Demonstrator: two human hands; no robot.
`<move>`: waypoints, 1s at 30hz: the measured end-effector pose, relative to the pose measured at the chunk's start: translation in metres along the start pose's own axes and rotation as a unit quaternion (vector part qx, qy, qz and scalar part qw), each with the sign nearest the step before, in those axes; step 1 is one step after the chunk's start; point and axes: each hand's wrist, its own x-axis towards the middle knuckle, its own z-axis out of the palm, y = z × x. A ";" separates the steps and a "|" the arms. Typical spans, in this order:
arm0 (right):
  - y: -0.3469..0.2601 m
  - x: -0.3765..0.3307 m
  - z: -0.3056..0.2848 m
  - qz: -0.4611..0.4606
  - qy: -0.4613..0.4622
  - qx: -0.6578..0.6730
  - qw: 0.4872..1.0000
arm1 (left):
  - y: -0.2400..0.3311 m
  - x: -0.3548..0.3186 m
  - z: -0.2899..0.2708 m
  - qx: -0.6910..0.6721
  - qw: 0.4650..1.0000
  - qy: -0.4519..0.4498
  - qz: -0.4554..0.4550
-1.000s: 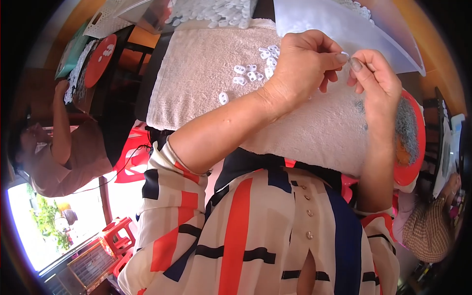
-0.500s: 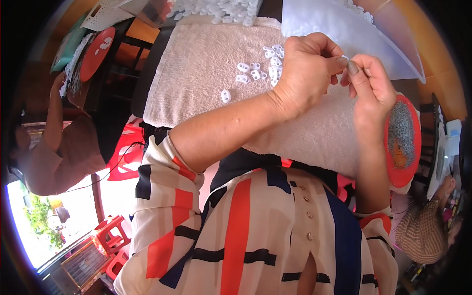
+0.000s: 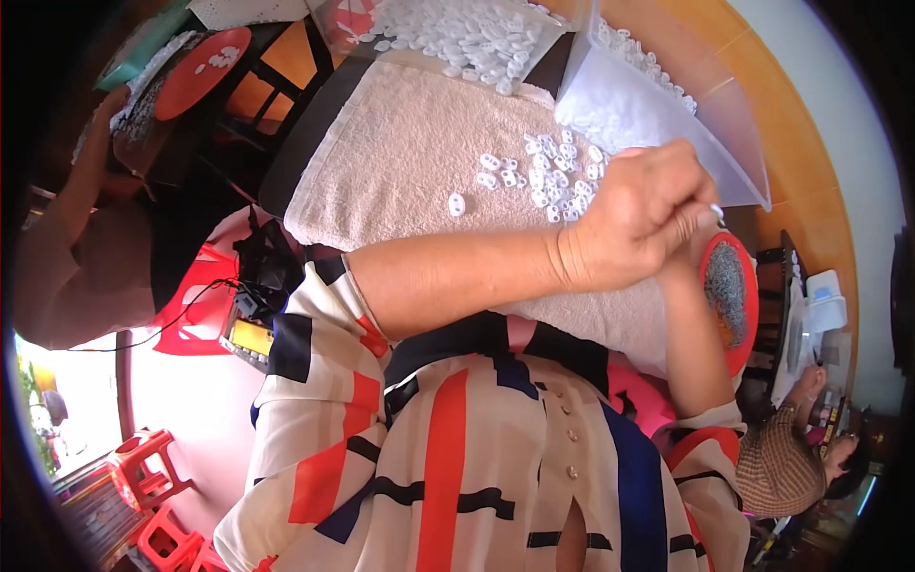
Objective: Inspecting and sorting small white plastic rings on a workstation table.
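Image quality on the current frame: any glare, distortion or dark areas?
Head view: the white opening at lower left is largely blown out; head view: the orange-tan tiled surface bends along the right rim, corners falling to black; head view: the white two-holed plastic pieces on the beige towel read clearly.

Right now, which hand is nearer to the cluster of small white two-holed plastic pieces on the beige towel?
Left. The left hand is just right of the cluster; the right hand is farther right, mostly hidden behind the left.
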 end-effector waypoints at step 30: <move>0.013 0.003 0.023 0.054 -0.073 -0.062 0.994 | 0.003 0.008 -0.001 -0.054 0.984 0.035 -0.165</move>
